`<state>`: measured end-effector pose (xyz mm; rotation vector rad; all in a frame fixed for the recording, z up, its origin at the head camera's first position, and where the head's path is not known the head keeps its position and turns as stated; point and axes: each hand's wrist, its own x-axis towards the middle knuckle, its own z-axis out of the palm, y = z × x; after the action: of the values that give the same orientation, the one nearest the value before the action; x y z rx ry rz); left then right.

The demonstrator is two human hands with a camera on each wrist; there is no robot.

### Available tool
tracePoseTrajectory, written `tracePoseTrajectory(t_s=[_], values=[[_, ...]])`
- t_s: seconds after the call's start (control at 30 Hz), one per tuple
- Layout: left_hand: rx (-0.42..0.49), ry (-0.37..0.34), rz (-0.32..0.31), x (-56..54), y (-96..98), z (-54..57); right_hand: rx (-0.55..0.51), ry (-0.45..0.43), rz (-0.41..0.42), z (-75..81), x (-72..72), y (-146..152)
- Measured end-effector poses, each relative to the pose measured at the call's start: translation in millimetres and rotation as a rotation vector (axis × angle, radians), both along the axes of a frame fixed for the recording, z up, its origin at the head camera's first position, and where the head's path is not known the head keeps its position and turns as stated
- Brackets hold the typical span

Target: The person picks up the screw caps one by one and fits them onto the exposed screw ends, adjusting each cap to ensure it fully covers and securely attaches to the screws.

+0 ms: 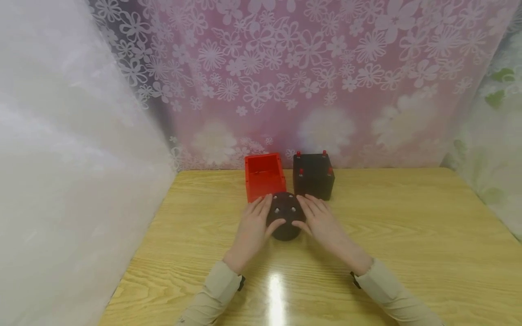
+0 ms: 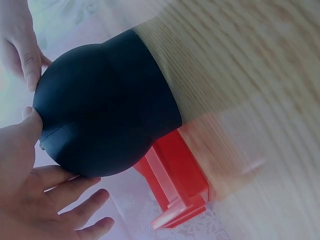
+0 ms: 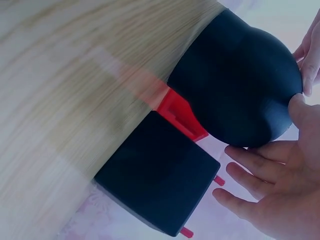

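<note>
A black round-bodied object point(image 1: 286, 232) with a narrower base stands on the table between my two hands, with several small metal studs on its top. My left hand point(image 1: 251, 228) holds its left side, thumb on the near part and fingertips on the far part. On the right side, my right hand point(image 1: 327, 228) holds it in the same way. In the left wrist view, the outer fingers point(image 2: 82, 205) are spread off the smooth black body point(image 2: 100, 110). The outer right fingers point(image 3: 242, 205) also stand clear of it.
Just behind stands an open-topped red box point(image 1: 265, 186). A black box point(image 1: 313, 181) with red pegs at its top corners stands right of it. The wood-grain table point(image 1: 408, 226) ends at a pink floral curtain point(image 1: 265, 99); a whitish sheet point(image 1: 73, 158) hangs on the left.
</note>
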<state>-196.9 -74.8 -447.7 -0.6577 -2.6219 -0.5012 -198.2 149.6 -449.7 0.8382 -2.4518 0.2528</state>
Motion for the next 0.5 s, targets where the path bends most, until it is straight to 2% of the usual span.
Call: tracePoseTrajectory(t_s=[0.23, 0.5], values=[[-0.026, -0.006, 0.001, -1.8, 9.8, -0.1, -0.014, -0.017, -0.006, -0.4, 1.6, 9], [-0.031, -0.030, 0.003, -3.4, 21.0, 0.8, -0.024, 0.006, -0.008, -2.6, -0.4, 21]])
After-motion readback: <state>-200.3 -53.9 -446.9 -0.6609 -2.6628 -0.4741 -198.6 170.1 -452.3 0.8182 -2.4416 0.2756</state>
